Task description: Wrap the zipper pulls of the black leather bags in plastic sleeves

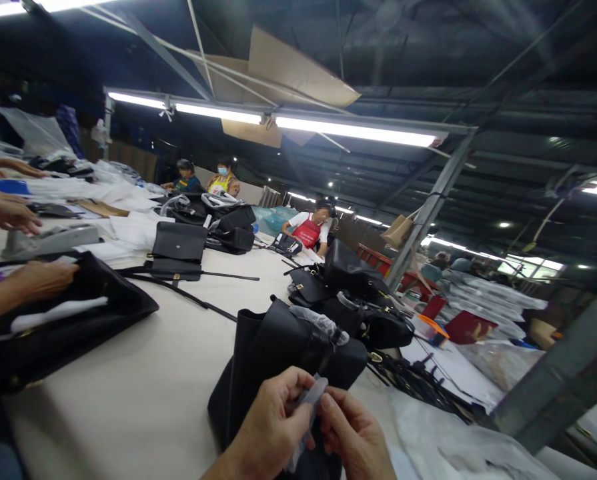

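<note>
A black leather bag (263, 343) stands on the table right in front of me, its top handle wrapped in clear plastic film (321, 322). Before its front face, my left hand (278, 417) pinches a strip of translucent wrapping (305, 407) between thumb and fingers. Close against it, my right hand (353, 427) grips the same strip near its upper end, fingertips almost meeting the left ones. Both hands are closed. The strip's lower end and whatever it may wrap are partly hidden by my fingers.
At the left, a co-worker's hand (48, 280) reaches into an open black bag (113, 313). A flat black bag (178, 250) lies beyond on the pale table (143, 393). Several black bags (348, 267) are piled at right, beside loose straps (418, 383) and plastic sheets (458, 440). A metal post (433, 200) rises there.
</note>
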The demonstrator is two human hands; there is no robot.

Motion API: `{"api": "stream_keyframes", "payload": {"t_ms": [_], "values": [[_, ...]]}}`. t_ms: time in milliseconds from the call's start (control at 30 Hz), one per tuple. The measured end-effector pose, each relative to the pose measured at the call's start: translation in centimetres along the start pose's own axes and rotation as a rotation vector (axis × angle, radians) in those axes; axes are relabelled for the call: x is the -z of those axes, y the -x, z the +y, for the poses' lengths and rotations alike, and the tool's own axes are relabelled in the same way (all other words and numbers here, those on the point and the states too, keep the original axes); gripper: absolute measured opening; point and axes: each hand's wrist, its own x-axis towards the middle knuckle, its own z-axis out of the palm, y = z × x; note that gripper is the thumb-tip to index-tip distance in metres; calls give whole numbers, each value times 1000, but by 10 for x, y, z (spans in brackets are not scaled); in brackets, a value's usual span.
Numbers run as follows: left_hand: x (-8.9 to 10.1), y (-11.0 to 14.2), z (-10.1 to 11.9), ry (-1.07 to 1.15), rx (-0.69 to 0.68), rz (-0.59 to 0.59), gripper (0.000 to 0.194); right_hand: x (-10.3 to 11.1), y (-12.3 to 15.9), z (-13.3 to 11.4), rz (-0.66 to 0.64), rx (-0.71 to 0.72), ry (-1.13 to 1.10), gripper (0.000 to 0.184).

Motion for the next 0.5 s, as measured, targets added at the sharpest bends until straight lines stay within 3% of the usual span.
{"api": "stream_keyframes", "payload": {"t_ms": [133, 333, 500], "values": [[0, 0, -1, -43, -69, 12, 21, -6, -7, 3, -65, -41, -30, 47], [4, 3, -8, -205, -95, 2, 15, -16, -8, -11, 17, -50, -38, 47], [9, 7, -11, -394, -224, -40, 26, -22, -6, -23, 72, 18, -49, 43]]}}
